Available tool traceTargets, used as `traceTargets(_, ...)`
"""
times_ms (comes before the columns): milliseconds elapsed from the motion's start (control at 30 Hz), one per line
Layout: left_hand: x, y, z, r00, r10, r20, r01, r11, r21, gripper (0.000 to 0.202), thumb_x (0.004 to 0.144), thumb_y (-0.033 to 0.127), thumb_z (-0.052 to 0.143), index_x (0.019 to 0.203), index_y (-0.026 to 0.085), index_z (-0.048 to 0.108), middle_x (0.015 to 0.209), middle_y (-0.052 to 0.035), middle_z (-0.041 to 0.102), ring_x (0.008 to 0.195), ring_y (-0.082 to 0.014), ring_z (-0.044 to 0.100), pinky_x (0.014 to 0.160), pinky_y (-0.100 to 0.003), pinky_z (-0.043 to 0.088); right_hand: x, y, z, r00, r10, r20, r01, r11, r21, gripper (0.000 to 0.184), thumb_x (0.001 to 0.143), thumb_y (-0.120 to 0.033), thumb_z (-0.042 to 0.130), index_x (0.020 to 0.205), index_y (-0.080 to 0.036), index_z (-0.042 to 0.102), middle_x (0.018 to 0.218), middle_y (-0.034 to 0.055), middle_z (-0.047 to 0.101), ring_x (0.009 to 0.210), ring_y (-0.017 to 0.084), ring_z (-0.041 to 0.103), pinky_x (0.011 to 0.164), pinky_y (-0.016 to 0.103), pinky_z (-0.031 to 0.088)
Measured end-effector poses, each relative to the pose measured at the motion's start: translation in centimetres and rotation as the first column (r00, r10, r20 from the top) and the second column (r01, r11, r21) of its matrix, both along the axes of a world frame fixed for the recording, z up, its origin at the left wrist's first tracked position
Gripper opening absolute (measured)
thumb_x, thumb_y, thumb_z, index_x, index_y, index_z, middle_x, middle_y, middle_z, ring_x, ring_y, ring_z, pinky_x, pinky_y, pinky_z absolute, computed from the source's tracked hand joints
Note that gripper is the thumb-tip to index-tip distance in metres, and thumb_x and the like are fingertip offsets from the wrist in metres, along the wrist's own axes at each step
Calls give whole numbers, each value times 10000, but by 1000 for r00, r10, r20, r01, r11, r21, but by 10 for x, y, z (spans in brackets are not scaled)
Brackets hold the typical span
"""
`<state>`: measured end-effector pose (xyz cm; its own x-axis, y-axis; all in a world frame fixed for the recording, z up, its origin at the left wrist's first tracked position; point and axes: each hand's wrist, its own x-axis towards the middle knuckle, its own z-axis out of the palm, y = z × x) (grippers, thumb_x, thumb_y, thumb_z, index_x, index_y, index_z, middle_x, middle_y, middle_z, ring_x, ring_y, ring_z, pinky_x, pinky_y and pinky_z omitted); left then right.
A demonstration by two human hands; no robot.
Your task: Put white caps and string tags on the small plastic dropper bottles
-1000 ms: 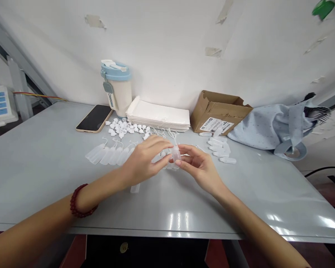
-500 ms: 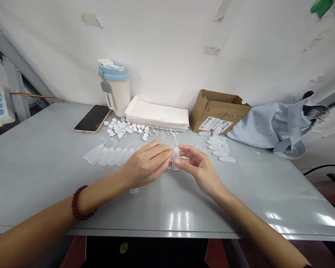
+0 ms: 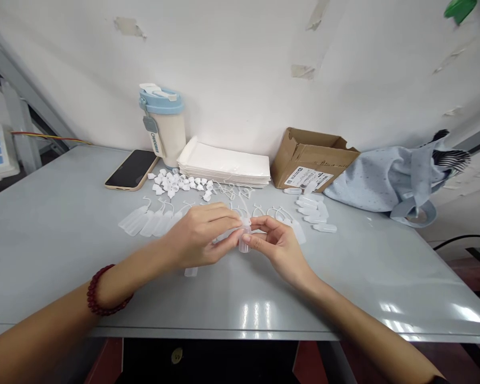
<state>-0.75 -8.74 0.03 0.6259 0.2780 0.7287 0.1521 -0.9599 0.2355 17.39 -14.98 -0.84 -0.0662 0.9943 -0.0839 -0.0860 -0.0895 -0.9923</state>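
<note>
A small translucent squeeze bottle (image 3: 244,246) stands upright between my hands, a thin white tube (image 3: 244,205) rising from its top. My right hand (image 3: 284,249) grips the bottle's body between thumb and fingers. At the neck, the closed fingertips of my left hand (image 3: 202,234) pinch around the white fitting, which they partly hide. Behind my hands lies a row of similar tube-topped bottles (image 3: 133,221), partly covered by the left hand. Another translucent piece (image 3: 191,271) shows below my left wrist.
White caps (image 3: 171,184) lie heaped near a phone (image 3: 132,169) and a tumbler (image 3: 170,133). Loose white tubes (image 3: 246,191) rest before a stack of white packets (image 3: 228,162). Bottles without tubes (image 3: 314,219) lie by a cardboard box (image 3: 310,160); a blue cloth bag (image 3: 368,176) sits right.
Both hands have come slightly nearer and to the left with the bottle. My left fingers have shifted at the bottle's neck, and the left wrist has turned a little.
</note>
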Motion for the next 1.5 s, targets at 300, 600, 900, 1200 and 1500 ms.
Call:
traceTargets(300, 2, -10, 0, 989, 16, -146, -23, 999, -48, 253, 846, 268, 643, 1045, 157, 533, 1104, -128, 623, 1058, -235, 555, 878, -391, 497, 0, 1, 2, 999, 5, -37, -6, 1000, -27, 364, 681, -371, 782, 914, -190, 568, 825, 12, 675, 747, 205, 722, 719, 357, 565)
traceTargets(600, -23, -15, 8, 944, -17, -329, -45, 983, -180, 186, 840, 262, 630, 841, 188, 459, 1001, -79, 596, 957, -204, 516, 760, -328, 487, -4, -5, 5, 939, 321, 125, -316, 947, -54, 336, 825, -322, 650, 1127, -193, 581, 1019, 56, 666, 782, 146, 675, 743, 320, 539)
traceTargets(900, -60, -34, -16, 920, 45, -390, -134, 970, -205, 179, 868, 274, 612, 919, 175, 472, 996, -86, 593, 966, -208, 491, 749, -324, 493, -16, -15, -12, 777, 476, 413, -515, 857, -19, 483, 843, -232, 612, 1316, -229, 513, 1035, 49, 628, 648, 91, 533, 558, 241, 469)
traceTargets(1200, -61, -34, -24, 916, 66, -396, -145, 974, -175, 226, 841, 291, 650, 826, 176, 456, 1037, -101, 604, 1001, -229, 496, 785, -344, 510, -19, -16, -13, 728, 463, 505, -522, 852, -29, 466, 855, -243, 588, 1311, -195, 507, 997, 46, 606, 592, 83, 481, 536, 248, 451)
traceTargets(1500, -62, -31, -21, 901, 71, -428, -139, 982, -128, 246, 858, 293, 631, 752, 166, 448, 1010, -113, 619, 999, -239, 488, 778, -349, 498, -20, -17, -9, 736, 492, 465, -529, 846, -57, 295, 861, -228, 584, 1151, -172, 581, 1047, 52, 630, 560, 61, 476, 525, 230, 422)
